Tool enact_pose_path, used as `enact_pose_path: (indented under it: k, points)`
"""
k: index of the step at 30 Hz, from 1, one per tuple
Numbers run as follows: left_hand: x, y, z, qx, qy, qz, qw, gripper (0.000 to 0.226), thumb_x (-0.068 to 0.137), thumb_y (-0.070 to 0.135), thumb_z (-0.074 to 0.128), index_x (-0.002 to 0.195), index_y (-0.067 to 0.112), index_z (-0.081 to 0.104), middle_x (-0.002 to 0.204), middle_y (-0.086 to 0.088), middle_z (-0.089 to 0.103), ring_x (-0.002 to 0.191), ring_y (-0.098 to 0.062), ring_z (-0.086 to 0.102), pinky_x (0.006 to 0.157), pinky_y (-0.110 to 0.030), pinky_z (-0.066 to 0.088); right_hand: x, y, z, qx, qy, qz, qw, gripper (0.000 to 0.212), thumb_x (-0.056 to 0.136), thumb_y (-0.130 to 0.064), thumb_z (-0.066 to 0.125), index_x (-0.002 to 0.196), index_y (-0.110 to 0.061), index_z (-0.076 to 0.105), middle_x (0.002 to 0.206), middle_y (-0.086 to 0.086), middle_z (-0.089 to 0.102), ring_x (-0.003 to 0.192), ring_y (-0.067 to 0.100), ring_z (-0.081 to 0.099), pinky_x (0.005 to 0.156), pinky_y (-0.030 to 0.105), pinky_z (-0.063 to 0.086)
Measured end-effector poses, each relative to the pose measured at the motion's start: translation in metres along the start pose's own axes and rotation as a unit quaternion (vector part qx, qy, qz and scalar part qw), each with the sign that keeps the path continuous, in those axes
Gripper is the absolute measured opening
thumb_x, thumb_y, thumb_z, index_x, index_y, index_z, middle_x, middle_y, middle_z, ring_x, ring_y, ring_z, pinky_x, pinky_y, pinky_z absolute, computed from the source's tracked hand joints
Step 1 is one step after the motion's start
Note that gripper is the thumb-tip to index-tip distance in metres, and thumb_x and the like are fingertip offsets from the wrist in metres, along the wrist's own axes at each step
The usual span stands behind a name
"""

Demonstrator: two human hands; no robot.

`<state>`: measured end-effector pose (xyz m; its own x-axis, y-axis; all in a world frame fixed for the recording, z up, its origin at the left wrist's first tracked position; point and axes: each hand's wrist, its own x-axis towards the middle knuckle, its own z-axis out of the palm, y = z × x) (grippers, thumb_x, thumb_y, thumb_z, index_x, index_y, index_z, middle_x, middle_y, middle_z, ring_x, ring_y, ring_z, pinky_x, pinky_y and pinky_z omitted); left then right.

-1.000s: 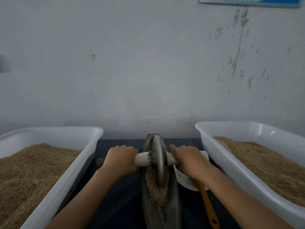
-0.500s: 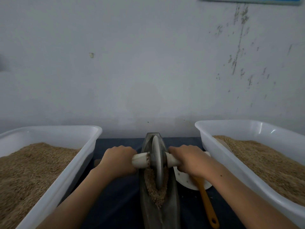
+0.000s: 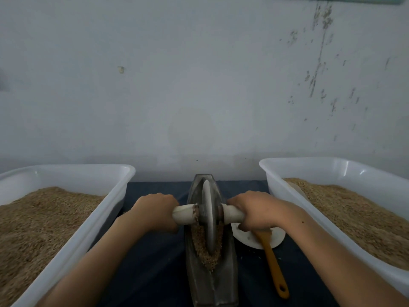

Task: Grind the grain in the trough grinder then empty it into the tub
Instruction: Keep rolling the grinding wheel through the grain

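A white plastic tub [image 3: 66,247] heaped with tan grain fills the lower left of the frame, set close beside the work so material can be tipped in without a reach. Just right of it, the left hand [image 3: 152,214] is clenched around the pale wooden axle handle [image 3: 183,214], knuckles up, apparently to bear down on it. At lower centre the grinding wheel [image 3: 208,216] stands upright on edge in the narrow, boat-shaped trough grinder [image 3: 211,275], its rim sunk into the grain [image 3: 204,251] banked along the groove; much of it looks whole, so the grinding seems unfinished and the emptying not yet begun. The right hand [image 3: 254,212] grasps the opposite handle, a matched grip that likely keeps the wheel from tipping. Below that hand, a white dish [image 3: 276,239] holds an orange-handled spatula [image 3: 273,267], probably for scraping out the trough. A second grain-filled tub [image 3: 332,171] occupies the lower right.
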<state>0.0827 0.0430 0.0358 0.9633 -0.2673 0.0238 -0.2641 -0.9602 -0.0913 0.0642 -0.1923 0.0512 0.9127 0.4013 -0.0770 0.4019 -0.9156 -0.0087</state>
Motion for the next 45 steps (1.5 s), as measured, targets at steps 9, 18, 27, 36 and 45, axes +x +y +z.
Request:
enact_pose_path:
  k: [9,18,27,36,45]
  points:
    - [0.003,0.000,0.009,0.003,0.096,-0.016,0.995,0.025,0.074,0.042,0.063,0.095,0.029,0.059,0.088,0.008,0.061,0.080,-0.015,0.056,0.065,-0.027,0.036,0.005,-0.006,0.007,-0.071,0.081,0.045,0.993,0.015,0.088,-0.019,0.058,0.098,-0.024,0.047,0.096,0.000,0.059,0.083,0.020,0.056,0.063,0.029,0.035]
    - [0.005,0.001,0.014,0.021,0.157,-0.018,0.987,0.023,0.079,0.041,0.059,0.098,0.028,0.058,0.092,0.006,0.062,0.086,-0.017,0.060,0.065,-0.027,0.035,0.006,-0.004,0.011,-0.065,0.113,0.049,0.990,0.017,0.089,-0.020,0.056,0.105,-0.023,0.051,0.102,0.001,0.062,0.091,0.021,0.059,0.070,0.030,0.040]
    - [0.005,-0.001,0.005,0.014,0.030,-0.020,0.999,0.037,0.073,0.044,0.068,0.105,0.027,0.060,0.082,0.009,0.054,0.075,-0.012,0.052,0.065,-0.027,0.038,0.007,-0.003,0.004,-0.043,0.014,0.055,0.997,0.026,0.083,-0.021,0.065,0.108,-0.024,0.059,0.092,-0.001,0.061,0.081,0.016,0.057,0.061,0.026,0.038]
    - [0.006,0.005,0.019,0.027,0.218,-0.029,0.975,0.021,0.086,0.042,0.053,0.102,0.029,0.054,0.094,0.006,0.062,0.087,-0.016,0.060,0.064,-0.027,0.033,0.012,-0.005,0.018,-0.057,0.165,0.062,0.983,0.011,0.092,-0.017,0.051,0.100,-0.024,0.047,0.101,0.001,0.063,0.092,0.023,0.060,0.077,0.035,0.045]
    - [0.005,0.001,0.007,0.015,0.071,-0.011,0.997,0.031,0.078,0.039,0.064,0.106,0.026,0.060,0.095,0.005,0.063,0.088,-0.015,0.060,0.068,-0.026,0.040,0.006,-0.005,0.005,-0.059,0.036,0.062,0.996,0.027,0.084,-0.018,0.063,0.110,-0.024,0.059,0.101,0.001,0.064,0.087,0.018,0.059,0.069,0.029,0.040]
